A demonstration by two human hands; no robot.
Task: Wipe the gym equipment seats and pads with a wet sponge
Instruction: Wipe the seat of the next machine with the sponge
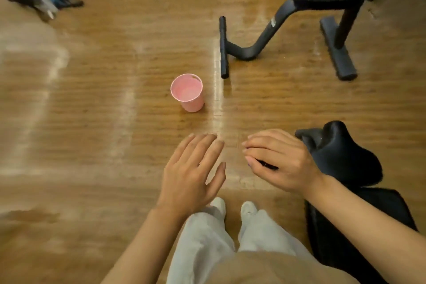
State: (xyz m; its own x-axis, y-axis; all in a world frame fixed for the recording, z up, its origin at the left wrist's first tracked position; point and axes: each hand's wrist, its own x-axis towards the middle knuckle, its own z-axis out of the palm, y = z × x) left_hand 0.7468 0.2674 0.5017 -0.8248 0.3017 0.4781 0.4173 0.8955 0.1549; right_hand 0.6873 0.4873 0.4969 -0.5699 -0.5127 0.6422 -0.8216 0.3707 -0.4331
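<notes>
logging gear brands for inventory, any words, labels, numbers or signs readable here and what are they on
No text can be read in this view.
Small pale label on the slanted tube of the black bench frame: too small and blurred to read.
Pink cup: no print visible.
Black padded seat by the right hand: no marking visible.

Glossy wood floor [92, 122], matt pink plastic cup [192, 101], black padded seat [341, 157]
</notes>
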